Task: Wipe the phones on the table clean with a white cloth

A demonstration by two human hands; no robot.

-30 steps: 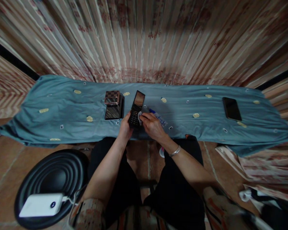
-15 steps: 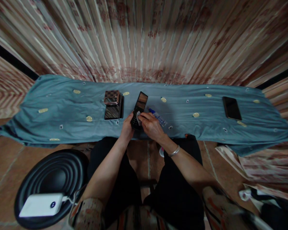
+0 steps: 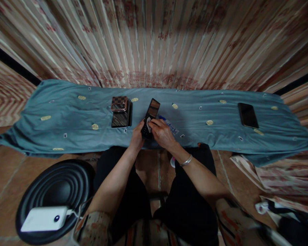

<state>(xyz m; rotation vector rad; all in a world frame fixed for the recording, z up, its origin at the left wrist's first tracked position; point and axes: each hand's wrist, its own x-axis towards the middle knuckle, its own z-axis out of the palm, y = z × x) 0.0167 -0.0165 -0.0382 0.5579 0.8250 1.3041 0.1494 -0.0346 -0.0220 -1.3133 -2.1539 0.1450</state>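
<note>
An open black flip phone stands tilted over the teal cloth at the middle of the table. My left hand grips the phone's lower half from the left. My right hand pinches a small white wipe against the phone's keypad. A small clear bottle with a blue cap lies on the cloth just right of my right hand, partly hidden by it.
Two stacked phones, the upper one with a checkered case, lie left of the flip phone. A black smartphone lies far right on the cloth. A black stool carrying a white power bank stands at lower left. Striped curtain behind.
The flip phone has turned slightly to the right and shifted a little that way. My right hand with the wipe has slid up the keypad toward the hinge.
</note>
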